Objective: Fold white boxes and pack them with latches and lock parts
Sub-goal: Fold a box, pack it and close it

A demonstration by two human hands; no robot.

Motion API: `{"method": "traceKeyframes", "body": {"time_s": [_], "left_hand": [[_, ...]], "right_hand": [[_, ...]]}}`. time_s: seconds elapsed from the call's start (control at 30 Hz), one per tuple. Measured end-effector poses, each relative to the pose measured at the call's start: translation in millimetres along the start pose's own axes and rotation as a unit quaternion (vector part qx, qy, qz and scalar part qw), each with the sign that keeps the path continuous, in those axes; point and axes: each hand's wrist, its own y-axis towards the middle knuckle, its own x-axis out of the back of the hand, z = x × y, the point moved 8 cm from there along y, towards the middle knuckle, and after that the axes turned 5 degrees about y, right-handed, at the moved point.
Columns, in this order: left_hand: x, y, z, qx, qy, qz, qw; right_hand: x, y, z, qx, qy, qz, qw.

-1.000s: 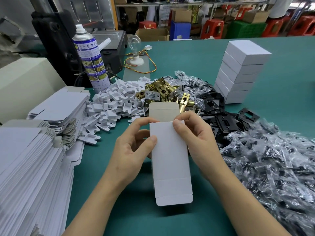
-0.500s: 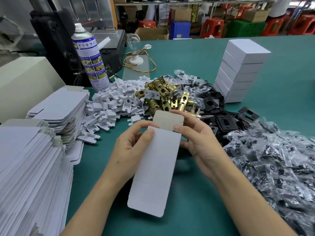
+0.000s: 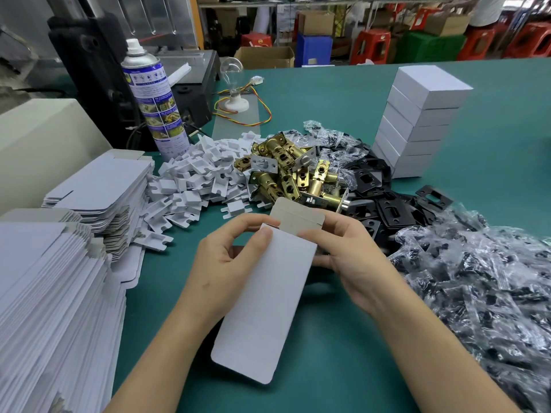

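Note:
Both my hands hold a flat white box blank (image 3: 265,296) tilted over the green table, its grey top flap (image 3: 298,217) raised. My left hand (image 3: 229,263) pinches the blank's upper left corner with thumb on top. My right hand (image 3: 351,257) grips the upper right edge, thumb on the flap's base. Just beyond lie brass latches (image 3: 292,174), white plastic inserts (image 3: 193,183), black strike plates (image 3: 384,204) and clear bags of small parts (image 3: 483,287).
Stacks of flat white blanks (image 3: 44,293) fill the left edge. A pile of folded white boxes (image 3: 417,123) stands at the back right. A spray can (image 3: 155,102), a black machine (image 3: 98,70) and a light bulb on a wired socket (image 3: 232,81) stand behind.
The blank has swung from upright to slanted, its lower end moving left toward me. Both hands have shifted slightly with it and keep their hold near the top flap.

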Motion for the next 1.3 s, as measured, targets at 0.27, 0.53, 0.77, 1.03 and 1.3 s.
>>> {"method": "traceKeyframes", "body": {"time_s": [0.27,0.53,0.77,1.03,1.3], "left_hand": [[6.9,1.4,1.6,0.002,0.005,-0.033,0.999],[11.3,0.4,-3.3,-0.027,0.037,-0.061,0.997],[6.9,-0.1,-6.8,-0.045,0.045,-0.035,0.997],[5.3,-2.3,-8.2,-0.054,0.046,-0.02,0.997],[4.3,-4.6,-14.4,-0.075,0.083,-0.019,0.994]], "right_hand": [[-13.2,-4.4,16.5,0.083,-0.118,0.017,0.989],[-20.7,-7.7,15.8,0.079,-0.158,0.032,0.984],[-17.9,-6.7,8.3,0.054,-0.131,0.04,0.989],[-15.8,-7.7,15.6,0.077,-0.157,0.02,0.984],[-11.7,-5.5,12.6,0.078,-0.163,0.005,0.983]]}}
